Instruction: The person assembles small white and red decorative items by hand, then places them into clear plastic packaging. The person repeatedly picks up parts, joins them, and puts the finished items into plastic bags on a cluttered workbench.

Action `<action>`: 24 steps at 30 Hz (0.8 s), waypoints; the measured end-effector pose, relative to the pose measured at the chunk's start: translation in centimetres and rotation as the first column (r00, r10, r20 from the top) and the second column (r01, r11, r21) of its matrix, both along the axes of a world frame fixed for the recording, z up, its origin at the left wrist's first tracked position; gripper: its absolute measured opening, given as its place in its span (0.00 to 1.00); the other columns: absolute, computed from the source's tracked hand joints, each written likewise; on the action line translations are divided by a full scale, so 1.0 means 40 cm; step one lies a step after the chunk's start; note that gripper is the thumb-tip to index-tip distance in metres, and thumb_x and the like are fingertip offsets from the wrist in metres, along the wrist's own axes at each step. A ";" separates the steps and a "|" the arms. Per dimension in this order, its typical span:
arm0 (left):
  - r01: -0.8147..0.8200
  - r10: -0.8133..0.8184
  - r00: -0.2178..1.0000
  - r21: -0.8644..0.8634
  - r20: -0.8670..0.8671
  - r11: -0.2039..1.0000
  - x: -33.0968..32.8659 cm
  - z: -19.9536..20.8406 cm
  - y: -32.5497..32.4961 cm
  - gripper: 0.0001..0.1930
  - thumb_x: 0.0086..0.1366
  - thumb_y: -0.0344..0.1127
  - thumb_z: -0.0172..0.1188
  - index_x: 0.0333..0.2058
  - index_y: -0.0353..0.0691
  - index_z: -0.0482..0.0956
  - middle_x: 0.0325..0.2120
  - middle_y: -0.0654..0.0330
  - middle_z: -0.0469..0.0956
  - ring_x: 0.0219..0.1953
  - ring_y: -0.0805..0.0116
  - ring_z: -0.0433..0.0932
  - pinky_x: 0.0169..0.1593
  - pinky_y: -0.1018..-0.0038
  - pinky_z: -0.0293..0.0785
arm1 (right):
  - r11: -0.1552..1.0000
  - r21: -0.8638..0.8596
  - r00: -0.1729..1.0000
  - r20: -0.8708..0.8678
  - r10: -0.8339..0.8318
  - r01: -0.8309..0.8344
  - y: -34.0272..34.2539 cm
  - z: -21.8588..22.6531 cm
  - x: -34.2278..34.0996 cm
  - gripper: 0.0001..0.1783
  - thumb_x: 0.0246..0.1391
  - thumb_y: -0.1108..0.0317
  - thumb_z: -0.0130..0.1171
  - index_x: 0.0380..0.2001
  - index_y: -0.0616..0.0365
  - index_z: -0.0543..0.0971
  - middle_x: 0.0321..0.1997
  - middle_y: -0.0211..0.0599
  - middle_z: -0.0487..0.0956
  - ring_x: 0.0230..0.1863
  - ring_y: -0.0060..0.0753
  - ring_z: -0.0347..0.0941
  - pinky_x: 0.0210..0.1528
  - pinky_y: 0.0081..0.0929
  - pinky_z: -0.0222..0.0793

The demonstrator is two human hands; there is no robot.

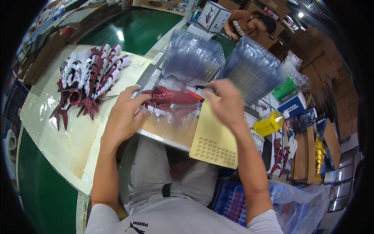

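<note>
A red-and-black toy shark (167, 96) lies in a clear plastic shell on the small work table in front of me. My left hand (125, 114) rests at the shell's left end, thumb and fingers apart, fingertips touching its edge. At the other end, my right hand (228, 102) is partly blurred, its fingers bent and closed on the top of a yellow sheet of labels (213, 136). That sheet hangs down past the table's front edge, with rows of small printed labels on its lower part. What lies under the right fingertips is hidden.
Stacked clear plastic shells (193, 54) stand behind the toy. A pile of red-and-white jointed toy bodies (91, 78) covers part of the left table. To the right are a yellow liquid bottle (269, 123) and open cartons (302, 156). Across the table sits another person (249, 25).
</note>
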State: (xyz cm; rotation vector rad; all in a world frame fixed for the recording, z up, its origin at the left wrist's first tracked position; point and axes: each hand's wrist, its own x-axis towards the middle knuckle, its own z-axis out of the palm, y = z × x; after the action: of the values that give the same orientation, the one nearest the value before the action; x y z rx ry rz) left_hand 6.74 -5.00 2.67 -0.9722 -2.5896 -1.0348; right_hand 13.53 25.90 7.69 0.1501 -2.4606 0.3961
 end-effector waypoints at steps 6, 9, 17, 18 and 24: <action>0.195 -0.184 0.980 0.211 -0.073 0.958 0.029 0.120 0.121 0.18 0.63 0.25 0.68 0.52 0.35 0.83 0.55 0.47 0.78 0.54 0.49 0.82 0.55 0.64 0.78 | 0.919 0.218 0.943 -0.135 -0.306 0.329 0.275 0.226 0.021 0.14 0.63 0.59 0.65 0.44 0.58 0.88 0.40 0.46 0.87 0.42 0.48 0.83 0.46 0.39 0.75; 0.387 -0.354 0.912 0.151 -0.208 0.910 0.017 0.163 0.258 0.19 0.63 0.24 0.67 0.54 0.36 0.82 0.57 0.48 0.78 0.51 0.47 0.82 0.51 0.64 0.81 | 0.970 0.058 0.966 0.099 -0.239 0.235 0.374 0.273 0.015 0.18 0.63 0.55 0.66 0.40 0.61 0.88 0.31 0.45 0.86 0.33 0.40 0.82 0.39 0.37 0.74; 0.556 -0.561 0.710 -0.151 -0.426 0.818 -0.069 0.254 0.608 0.24 0.60 0.24 0.68 0.56 0.42 0.80 0.68 0.49 0.69 0.57 0.45 0.80 0.56 0.57 0.80 | 0.938 -0.254 0.871 0.484 -0.089 0.237 0.492 0.338 -0.073 0.20 0.57 0.52 0.72 0.32 0.62 0.89 0.26 0.31 0.82 0.25 0.23 0.72 0.30 0.27 0.68; 0.538 -0.557 0.717 -0.175 -0.420 0.825 -0.077 0.263 0.636 0.24 0.60 0.24 0.68 0.56 0.42 0.80 0.68 0.49 0.69 0.58 0.45 0.80 0.57 0.57 0.80 | 0.928 -0.276 0.868 0.488 -0.088 0.249 0.491 0.344 -0.076 0.19 0.57 0.52 0.72 0.32 0.61 0.89 0.26 0.30 0.83 0.26 0.22 0.72 0.29 0.27 0.68; 0.502 -0.545 0.711 -0.223 -0.444 0.836 -0.091 0.283 0.707 0.22 0.60 0.27 0.69 0.54 0.42 0.83 0.67 0.54 0.72 0.61 0.47 0.78 0.61 0.58 0.79 | 0.969 0.206 0.958 0.218 -0.184 0.139 0.500 0.330 -0.062 0.16 0.56 0.57 0.68 0.39 0.59 0.89 0.34 0.46 0.87 0.36 0.48 0.84 0.41 0.40 0.78</action>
State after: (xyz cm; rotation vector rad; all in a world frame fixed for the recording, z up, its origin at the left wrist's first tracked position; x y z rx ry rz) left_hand 3.09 23.29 14.00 -1.8008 -1.9755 -0.6400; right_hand 11.05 45.91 20.90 -0.0229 -2.7196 0.1133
